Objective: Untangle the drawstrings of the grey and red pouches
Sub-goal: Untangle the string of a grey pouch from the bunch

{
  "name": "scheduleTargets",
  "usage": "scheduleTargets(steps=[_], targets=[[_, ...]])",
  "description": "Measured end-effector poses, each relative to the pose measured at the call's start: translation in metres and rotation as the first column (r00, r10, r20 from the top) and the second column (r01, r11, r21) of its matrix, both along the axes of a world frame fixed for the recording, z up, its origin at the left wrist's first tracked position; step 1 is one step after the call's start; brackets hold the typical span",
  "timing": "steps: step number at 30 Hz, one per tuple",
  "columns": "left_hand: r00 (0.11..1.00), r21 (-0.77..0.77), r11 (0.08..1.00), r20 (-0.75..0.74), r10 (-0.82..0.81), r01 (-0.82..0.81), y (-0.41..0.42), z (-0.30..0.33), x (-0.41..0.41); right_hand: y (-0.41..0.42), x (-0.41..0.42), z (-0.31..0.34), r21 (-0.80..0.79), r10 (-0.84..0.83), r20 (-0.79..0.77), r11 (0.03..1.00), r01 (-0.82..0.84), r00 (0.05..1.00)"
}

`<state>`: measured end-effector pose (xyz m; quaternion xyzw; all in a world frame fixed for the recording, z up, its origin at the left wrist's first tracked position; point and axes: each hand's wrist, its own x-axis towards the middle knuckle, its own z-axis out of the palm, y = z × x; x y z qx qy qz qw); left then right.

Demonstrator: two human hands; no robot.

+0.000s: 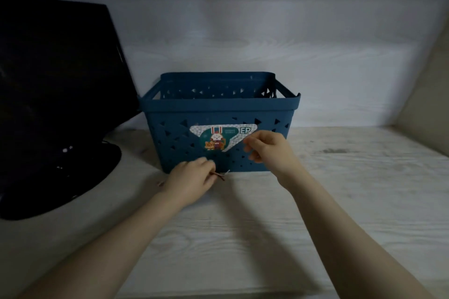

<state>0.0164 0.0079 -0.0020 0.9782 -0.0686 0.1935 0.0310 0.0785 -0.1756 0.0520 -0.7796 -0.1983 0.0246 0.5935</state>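
Reddish-brown cord end [220, 175]: left hand [192, 178] pinching it, low against blue basket [218, 104] on worktop [340, 177]. Right hand [268, 149] hovering, fingers curling, seemingly grasping nothing. Pouches not showing; progress on untangling not judgeable.

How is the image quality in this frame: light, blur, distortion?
Head view: dim and soft overall; wide-angle bending at the edges; the dark object on the left is nearly featureless; the cord the left hand pinches is small and blurred; the basket label stays readable.
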Motion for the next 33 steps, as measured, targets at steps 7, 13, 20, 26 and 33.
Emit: scheduleTargets(steps=[7,13,20,26,33], targets=[[0.970,-0.120,0.983,-0.216,0.113,-0.141,0.007,-0.033,-0.018,0.010,-0.018,-0.029,-0.062,0.030,-0.025,0.998,-0.031,0.999],[0.981,-0.187,0.974,-0.170,0.097,-0.129,0.002,-0.032,-0.021,0.010,-0.032,-0.045,-0.039,0.059,-0.122,0.997,-0.064,0.991],[0.995,-0.702,0.711,0.041,0.089,-0.034,-0.007,-0.020,-0.024,0.013,-0.035,-0.060,-0.025,0.008,-0.151,1.000,-0.012,0.989],[0.972,-0.631,0.741,0.181,-0.149,0.231,-0.039,-0.016,-0.029,0.011,-0.034,-0.057,0.307,0.083,-0.471,0.949,0.074,0.878],[0.902,-0.443,0.789,0.279,-0.329,0.425,-0.046,-0.020,-0.013,0.003,-0.015,-0.053,0.234,-0.123,-0.229,0.956,0.177,0.966]])
